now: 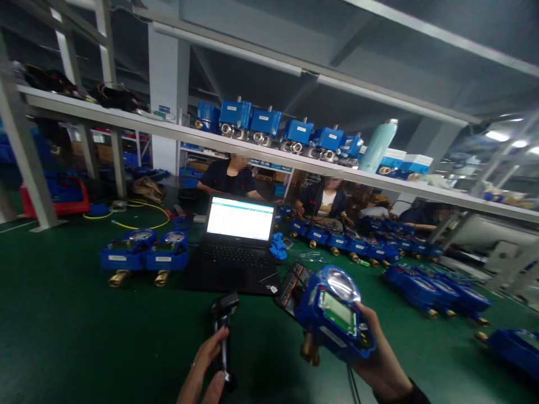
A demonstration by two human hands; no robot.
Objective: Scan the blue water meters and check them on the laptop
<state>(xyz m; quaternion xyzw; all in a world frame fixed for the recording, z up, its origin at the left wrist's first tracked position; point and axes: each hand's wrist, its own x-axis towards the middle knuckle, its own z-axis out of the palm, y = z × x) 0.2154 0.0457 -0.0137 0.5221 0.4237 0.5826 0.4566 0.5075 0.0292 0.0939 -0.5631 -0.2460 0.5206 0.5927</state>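
Observation:
My right hand (379, 359) grips a blue water meter (334, 314) with a round dial, a green display and a brass fitting below, held tilted above the green table (63, 331). My left hand (208, 365) is closed round the handle of a black handheld scanner (223, 320), its head pointing up toward the laptop. An open black laptop (238, 241) with a bright white screen stands just beyond both hands.
Two blue meters (145, 255) lie left of the laptop. Rows of several blue meters (379, 249) stretch to the right. A shelf (252, 148) above carries blue units and a teal bottle (379, 146). People sit working behind the table. Yellow cable lies at the back left.

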